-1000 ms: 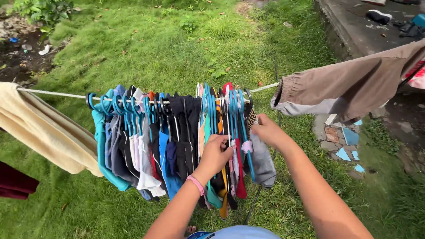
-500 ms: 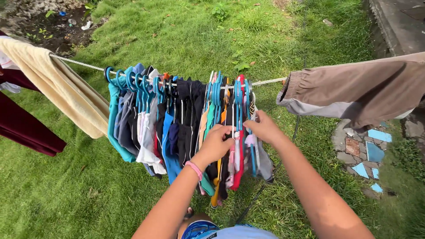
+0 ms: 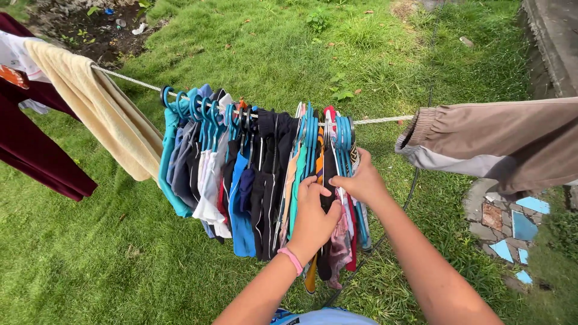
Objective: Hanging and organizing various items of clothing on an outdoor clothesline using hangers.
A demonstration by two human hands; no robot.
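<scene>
A white rope clothesline [image 3: 379, 120] runs across the lawn, packed in the middle with several small garments on blue hangers [image 3: 208, 120]. My left hand [image 3: 314, 213], with a pink band at the wrist, reaches into the right end of that bunch, its fingers pressed among the dark and pink clothes [image 3: 335, 241]. My right hand [image 3: 363, 180] sits just to its right, fingers curled on the outermost blue hanger and the cloth hanging from it. What lies inside either grip is partly hidden by the fabric.
A cream towel [image 3: 102, 114] and a maroon garment [image 3: 36, 156] hang at the left. Brown trousers [image 3: 500, 144] hang at the right. Grass lies below, with broken blue tiles [image 3: 515, 229] at the lower right and a concrete edge [image 3: 551, 42] at the upper right.
Both hands have pushed closer together and deeper into the right end of the hanging bunch. My view has shifted, so the clothes sit further right and lower in the frame.
</scene>
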